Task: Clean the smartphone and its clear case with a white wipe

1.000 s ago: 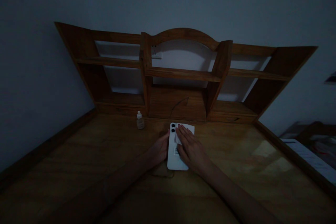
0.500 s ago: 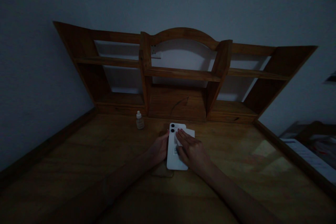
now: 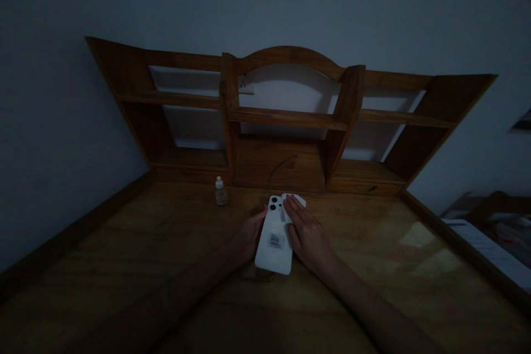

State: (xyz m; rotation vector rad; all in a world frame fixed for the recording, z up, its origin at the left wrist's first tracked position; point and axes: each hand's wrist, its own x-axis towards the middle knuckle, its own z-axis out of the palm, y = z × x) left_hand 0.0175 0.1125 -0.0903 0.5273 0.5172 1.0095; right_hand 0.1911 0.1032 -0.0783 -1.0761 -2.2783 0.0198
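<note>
A white smartphone (image 3: 271, 254) is tilted over the desk with its back up, showing camera lenses at the top and a printed label lower down. My left hand (image 3: 250, 235) grips its left edge, the fingers partly hidden by the phone. On the upper right of the phone's back, my right hand (image 3: 305, 229) presses a white cloth or tissue (image 3: 299, 198) with its fingers close together. Under the phone's lower end lies a dark flat item with a rounded outline (image 3: 251, 272), perhaps a clear phone case, mostly covered.
A small clear bottle with a white cap (image 3: 221, 195) stands on the wooden desk (image 3: 174, 227), left of the phone. Behind is a wooden shelf unit (image 3: 286, 117) against the wall, with a power socket (image 3: 245, 84). Papers (image 3: 485, 243) lie beyond the desk's right edge.
My right hand and the white cloth have slid up toward the phone's top right corner, uncovering the label. The phone has turned slightly, its lower end swinging left.
</note>
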